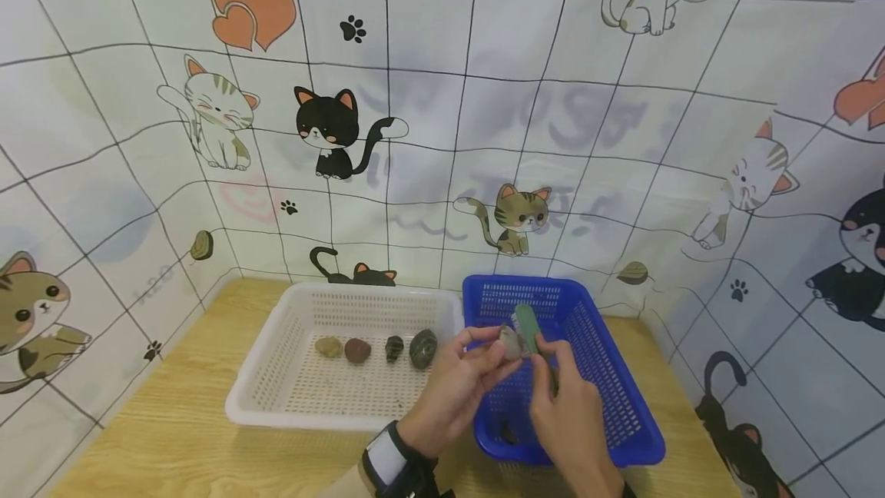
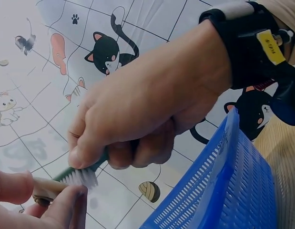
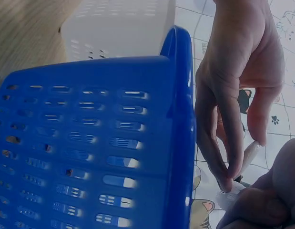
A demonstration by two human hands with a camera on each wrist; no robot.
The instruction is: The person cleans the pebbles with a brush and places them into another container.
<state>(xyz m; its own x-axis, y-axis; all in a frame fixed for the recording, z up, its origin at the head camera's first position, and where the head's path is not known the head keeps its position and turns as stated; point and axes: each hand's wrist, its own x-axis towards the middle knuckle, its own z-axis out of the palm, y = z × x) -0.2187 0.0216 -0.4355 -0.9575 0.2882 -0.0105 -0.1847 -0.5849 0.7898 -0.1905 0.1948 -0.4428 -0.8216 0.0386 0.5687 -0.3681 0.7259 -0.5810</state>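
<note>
My left hand [image 1: 456,375] pinches a small greyish stone [image 1: 510,342] between thumb and fingers, above the blue basket [image 1: 632,383]. In my right hand [image 1: 570,406] is a green brush [image 1: 527,325], gripped by its handle. The brush's white bristles [image 2: 83,178] face the stone and lie against or very close to it in the left wrist view. There the stone [image 2: 48,187] looks tan with a dark lower part. Fingers cover much of the stone and most of the brush handle.
Left of the blue basket stands a white basket [image 1: 270,375] holding a yellowish stone [image 1: 329,346], a reddish stone [image 1: 357,351], a dark striped stone [image 1: 394,349] and a dark green stone [image 1: 423,349]. A small dark object [image 1: 508,431] lies in the blue basket. A cat-patterned sheet hangs behind the wooden table [image 1: 159,436].
</note>
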